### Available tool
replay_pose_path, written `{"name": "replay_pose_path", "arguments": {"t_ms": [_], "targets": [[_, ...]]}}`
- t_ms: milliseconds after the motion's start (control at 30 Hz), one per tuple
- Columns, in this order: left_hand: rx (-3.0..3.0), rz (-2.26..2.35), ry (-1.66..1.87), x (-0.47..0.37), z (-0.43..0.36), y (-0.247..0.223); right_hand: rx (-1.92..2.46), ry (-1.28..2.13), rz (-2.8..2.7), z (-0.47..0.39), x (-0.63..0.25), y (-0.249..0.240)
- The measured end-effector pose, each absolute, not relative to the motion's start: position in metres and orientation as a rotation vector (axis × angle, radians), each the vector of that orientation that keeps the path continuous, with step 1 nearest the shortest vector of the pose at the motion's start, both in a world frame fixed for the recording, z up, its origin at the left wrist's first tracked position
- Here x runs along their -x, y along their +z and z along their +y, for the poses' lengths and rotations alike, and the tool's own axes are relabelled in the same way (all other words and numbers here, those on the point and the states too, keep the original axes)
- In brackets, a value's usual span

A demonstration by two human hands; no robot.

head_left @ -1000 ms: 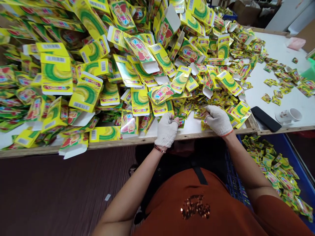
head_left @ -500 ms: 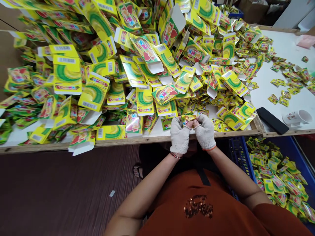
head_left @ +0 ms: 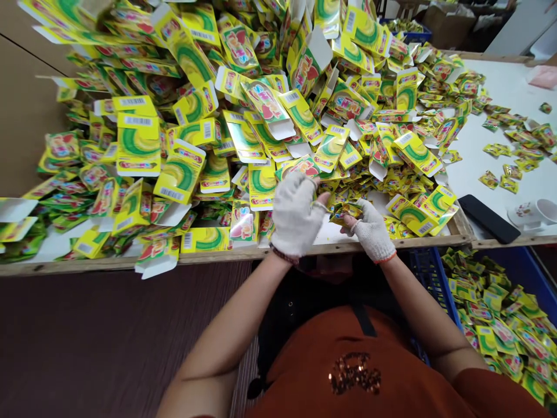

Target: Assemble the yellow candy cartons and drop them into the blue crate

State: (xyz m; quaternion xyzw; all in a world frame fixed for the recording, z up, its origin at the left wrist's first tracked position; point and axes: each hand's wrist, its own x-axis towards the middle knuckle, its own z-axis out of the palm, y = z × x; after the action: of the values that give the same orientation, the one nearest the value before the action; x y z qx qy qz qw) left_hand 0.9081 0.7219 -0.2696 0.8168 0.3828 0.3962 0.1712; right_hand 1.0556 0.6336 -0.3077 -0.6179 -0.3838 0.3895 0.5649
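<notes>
My right hand (head_left: 372, 230), in a white fingerless glove, pinches small wrapped packets (head_left: 344, 212) just above the table's front edge. To the left of it, my left hand (head_left: 298, 215), gloved the same way, is over the front of the heap beside a fruit-printed carton (head_left: 300, 167). Its thumb and fingers are apart, and nothing shows between them. Yellow and green flat cartons (head_left: 139, 142) with barcodes lie piled across the table, many with open white flaps. Small packets lie among and under them.
A blue crate (head_left: 528, 267) full of cartons stands below the table at the right. On the white tabletop (head_left: 465, 168) are loose packets, a black phone (head_left: 489, 219) and a white mug (head_left: 533, 213). The wooden edge (head_left: 226, 256) runs along the front.
My left hand has parted from my right hand and moved left and up to the cartons, its fingers opening. My right hand keeps the packets, shifted slightly right. The view has also shifted a little.
</notes>
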Motion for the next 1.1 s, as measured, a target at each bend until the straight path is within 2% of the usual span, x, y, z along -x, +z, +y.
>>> {"name": "replay_pose_path", "arguments": {"t_ms": [133,233,400,533,733,967,1100], "targets": [[-2.628,1.471,0.706,-0.910,0.772,-0.250,1.452,0.899,-0.829,0.631,-1.062,-0.305],[-2.682,1.554,0.564,-0.908,0.782,-0.238,1.496,0.885,-0.833,0.628,-1.065,-0.306],[-2.818,1.527,0.526,-0.882,0.748,-0.223,1.537,0.772,-0.795,0.627,-1.065,-0.306],[-2.787,1.313,0.372,-0.874,0.709,-0.250,1.491,0.613,-0.759,0.632,-1.057,-0.302],[-2.609,1.248,0.574,-0.887,0.678,-0.303,1.622,0.326,-1.023,0.629,-1.051,-0.308],[-2.578,1.083,0.702,-0.880,0.687,-0.304,1.679,0.511,-1.301,0.619,-1.071,-0.297],[-2.689,0.888,0.653,-0.878,0.689,-0.306,1.717,0.619,-1.585,0.620,-1.072,-0.286]]}}
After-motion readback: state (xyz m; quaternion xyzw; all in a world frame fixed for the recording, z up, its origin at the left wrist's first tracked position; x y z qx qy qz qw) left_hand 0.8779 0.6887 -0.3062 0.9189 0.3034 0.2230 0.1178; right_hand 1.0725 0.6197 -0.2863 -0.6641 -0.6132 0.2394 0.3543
